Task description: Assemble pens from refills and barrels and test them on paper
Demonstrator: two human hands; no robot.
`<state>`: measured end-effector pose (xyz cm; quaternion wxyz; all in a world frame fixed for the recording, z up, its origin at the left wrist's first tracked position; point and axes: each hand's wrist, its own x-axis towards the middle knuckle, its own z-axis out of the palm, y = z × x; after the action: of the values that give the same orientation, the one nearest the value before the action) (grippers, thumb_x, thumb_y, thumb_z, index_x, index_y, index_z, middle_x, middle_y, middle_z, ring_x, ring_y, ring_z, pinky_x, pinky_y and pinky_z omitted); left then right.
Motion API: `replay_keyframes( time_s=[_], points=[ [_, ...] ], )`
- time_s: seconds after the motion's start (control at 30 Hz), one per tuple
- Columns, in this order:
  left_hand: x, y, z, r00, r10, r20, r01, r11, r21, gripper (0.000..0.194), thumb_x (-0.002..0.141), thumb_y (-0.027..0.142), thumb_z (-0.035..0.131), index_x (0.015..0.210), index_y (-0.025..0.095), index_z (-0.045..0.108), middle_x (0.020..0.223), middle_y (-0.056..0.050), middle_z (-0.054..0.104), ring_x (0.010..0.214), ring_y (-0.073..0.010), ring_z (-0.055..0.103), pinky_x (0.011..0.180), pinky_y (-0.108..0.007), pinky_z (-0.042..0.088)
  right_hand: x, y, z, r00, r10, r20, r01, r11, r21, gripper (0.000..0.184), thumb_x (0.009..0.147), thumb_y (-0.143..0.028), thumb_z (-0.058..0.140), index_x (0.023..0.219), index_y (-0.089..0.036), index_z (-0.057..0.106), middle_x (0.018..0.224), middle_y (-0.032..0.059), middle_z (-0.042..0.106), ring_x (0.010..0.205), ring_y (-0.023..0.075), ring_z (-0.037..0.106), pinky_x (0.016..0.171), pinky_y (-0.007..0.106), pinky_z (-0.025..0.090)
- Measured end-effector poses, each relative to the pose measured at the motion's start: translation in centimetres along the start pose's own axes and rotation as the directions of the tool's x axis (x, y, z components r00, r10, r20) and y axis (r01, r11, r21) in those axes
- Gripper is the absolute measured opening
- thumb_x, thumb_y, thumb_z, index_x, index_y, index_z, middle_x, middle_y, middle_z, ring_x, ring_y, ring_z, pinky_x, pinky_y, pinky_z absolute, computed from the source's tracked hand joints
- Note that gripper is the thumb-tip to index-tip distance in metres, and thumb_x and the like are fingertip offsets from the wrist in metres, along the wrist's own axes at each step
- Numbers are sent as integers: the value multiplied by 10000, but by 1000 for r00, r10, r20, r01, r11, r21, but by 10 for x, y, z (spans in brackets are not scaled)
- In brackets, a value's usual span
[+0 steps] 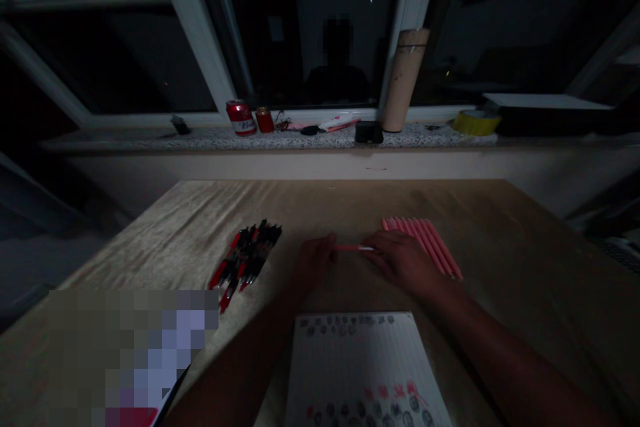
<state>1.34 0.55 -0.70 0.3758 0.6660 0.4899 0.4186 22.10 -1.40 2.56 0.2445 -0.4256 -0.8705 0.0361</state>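
In the head view a slim pink pen (353, 247) lies level between my two hands, with a whitish section toward its right end. My left hand (316, 255) pinches its left end with closed fingers. At the other end, the fingers of my right hand (395, 253) close on it and partly hide it. Just beyond my right hand is a row of several pink pens (437, 247) laid side by side, the hand covering part of it. To the left of my left hand sits a loose pile of black and red pens (250, 253).
A lined notepad (345, 360) with black and red scribbles lies between my forearms on the cloth-covered table (325, 203). The front left is blurred out. On the windowsill (200, 141) stand a red can (241, 118), a cardboard tube (406, 80) and yellow tape (476, 123).
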Motion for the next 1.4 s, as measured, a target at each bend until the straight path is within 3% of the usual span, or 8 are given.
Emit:
replay_keyframes(
  time_s=[0.1,0.17,0.47,0.6,0.73,1.03,1.27,1.4],
  points=[
    [2,-1,-1,996,82,18,-81,995,-49,344,844,450,433,704,158,548,659,-3,555,637,-122,499,597,-230,376,0,1,-1,1000,5,-7,-6,1000,-11,199,909,-285,471,962,-176,628,871,57,677,808,191,613,728,300,437],
    [2,-2,-1,995,78,62,-74,995,-61,282,808,434,499,762,161,548,678,7,555,634,-116,489,578,-220,368,0,1,-1,1000,6,-9,-6,1000,-14,202,909,-286,468,963,-175,629,865,59,677,802,191,614,719,298,438],
    [1,-3,3,998,43,34,-43,999,3,436,871,479,389,617,158,538,562,8,501,564,-118,474,559,-240,349,1,1,0,1000,-11,-15,10,1000,-6,219,906,-301,473,968,-178,642,876,68,680,811,187,617,728,303,439],
    [1,0,0,994,108,34,-104,991,-84,281,850,406,447,748,164,550,707,-4,562,688,-127,517,648,-235,391,0,0,-2,1000,10,-9,-10,1000,0,221,912,-295,458,967,-180,638,872,63,684,812,184,621,731,299,444],
    [0,3,-1,997,70,18,-69,996,-48,202,778,367,537,780,166,554,728,0,558,702,-132,506,634,-229,388,1,0,-2,1000,21,-8,-21,1000,-2,218,909,-290,462,987,-180,634,910,70,687,848,189,624,752,303,447],
    [1,2,2,999,33,-35,-31,998,63,435,852,499,396,599,163,507,554,9,489,557,-122,461,542,-242,332,1,0,0,1000,-18,-22,18,1000,-3,218,909,-299,470,979,-177,636,884,66,683,814,182,619,744,312,443],
    [1,3,-2,997,81,-17,-82,996,-37,230,789,393,504,790,167,548,731,1,559,703,-129,510,651,-229,402,0,0,-2,1000,13,-23,-13,1000,3,227,916,-296,454,987,-186,639,918,66,691,846,192,626,756,318,456],
    [1,3,-2,995,88,39,-88,996,-15,255,778,401,520,722,156,563,678,7,535,667,-123,486,620,-225,382,0,0,-2,1000,19,-20,-19,1000,0,221,914,-296,459,988,-185,635,917,64,690,844,196,625,757,324,457]
  ],
)
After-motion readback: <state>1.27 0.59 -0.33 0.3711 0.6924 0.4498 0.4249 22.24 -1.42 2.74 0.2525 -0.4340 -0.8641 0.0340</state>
